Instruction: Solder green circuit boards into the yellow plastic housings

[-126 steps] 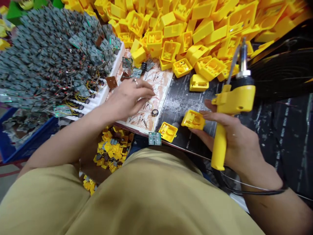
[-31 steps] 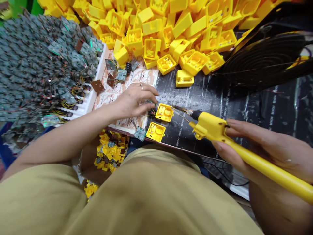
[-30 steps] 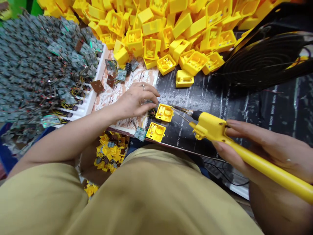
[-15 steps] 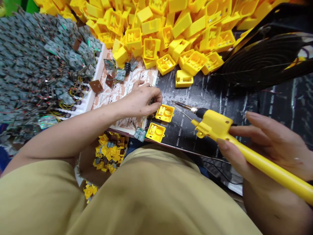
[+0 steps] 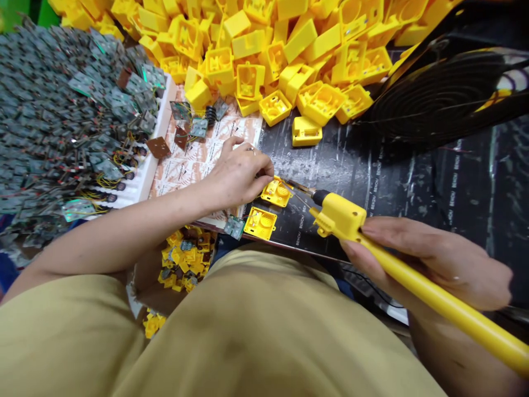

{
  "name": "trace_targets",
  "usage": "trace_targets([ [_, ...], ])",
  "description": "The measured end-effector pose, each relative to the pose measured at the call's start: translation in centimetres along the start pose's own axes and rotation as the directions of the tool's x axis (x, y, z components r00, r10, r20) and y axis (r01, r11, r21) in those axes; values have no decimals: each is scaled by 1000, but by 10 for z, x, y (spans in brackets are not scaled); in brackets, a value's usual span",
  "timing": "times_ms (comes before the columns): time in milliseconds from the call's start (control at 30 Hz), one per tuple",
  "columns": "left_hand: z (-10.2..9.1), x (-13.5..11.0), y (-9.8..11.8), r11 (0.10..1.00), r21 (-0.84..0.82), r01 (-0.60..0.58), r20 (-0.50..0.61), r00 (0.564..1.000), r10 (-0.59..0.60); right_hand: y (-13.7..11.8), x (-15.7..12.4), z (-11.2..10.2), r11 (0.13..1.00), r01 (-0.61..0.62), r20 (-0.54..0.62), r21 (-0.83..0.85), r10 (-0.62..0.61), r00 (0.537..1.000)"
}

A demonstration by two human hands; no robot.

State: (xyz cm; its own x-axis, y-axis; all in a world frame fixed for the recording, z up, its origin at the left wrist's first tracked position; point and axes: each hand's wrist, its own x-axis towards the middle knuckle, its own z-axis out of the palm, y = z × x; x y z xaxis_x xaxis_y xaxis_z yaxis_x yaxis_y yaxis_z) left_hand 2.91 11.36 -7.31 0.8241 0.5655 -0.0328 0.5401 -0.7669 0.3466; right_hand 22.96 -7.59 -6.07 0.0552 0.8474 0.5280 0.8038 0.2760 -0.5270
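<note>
My right hand (image 5: 430,259) is closed around a yellow soldering iron (image 5: 343,216) with a thin metal feed tube beside its tip. The tip reaches over the upper yellow plastic case (image 5: 276,192), which lies open side up on the bench. At that case's left edge, my left hand (image 5: 243,171) is pinched, with its fingertips close together; what they hold is hidden. Just below lies a second yellow case (image 5: 260,223), a green circuit board (image 5: 234,226) touching or close to its left side.
Many yellow cases (image 5: 248,80) are heaped at the back. A white foam tray (image 5: 159,146) borders a mass of circuit boards (image 5: 74,116) on the left. A black fan (image 5: 438,105) stands at back right. Below the bench edge, a cardboard box (image 5: 151,275) holds yellow parts.
My right hand has moved left with the soldering iron, bringing its tip from beside the upper case to over it. My left hand has stayed nearly in place.
</note>
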Motion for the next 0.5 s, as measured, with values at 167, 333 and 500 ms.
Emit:
trace_targets([
  [167,4,1,4,995,96,-34,-29,999,37,12,3,5,990,136,51,33,-137,989],
  [333,6,3,4,991,119,-60,-60,996,67,6,8,6,981,191,92,-26,-188,978],
  [500,3,4,5,983,158,-95,-56,993,105,3,12,-3,989,142,156,-45,-133,979],
])
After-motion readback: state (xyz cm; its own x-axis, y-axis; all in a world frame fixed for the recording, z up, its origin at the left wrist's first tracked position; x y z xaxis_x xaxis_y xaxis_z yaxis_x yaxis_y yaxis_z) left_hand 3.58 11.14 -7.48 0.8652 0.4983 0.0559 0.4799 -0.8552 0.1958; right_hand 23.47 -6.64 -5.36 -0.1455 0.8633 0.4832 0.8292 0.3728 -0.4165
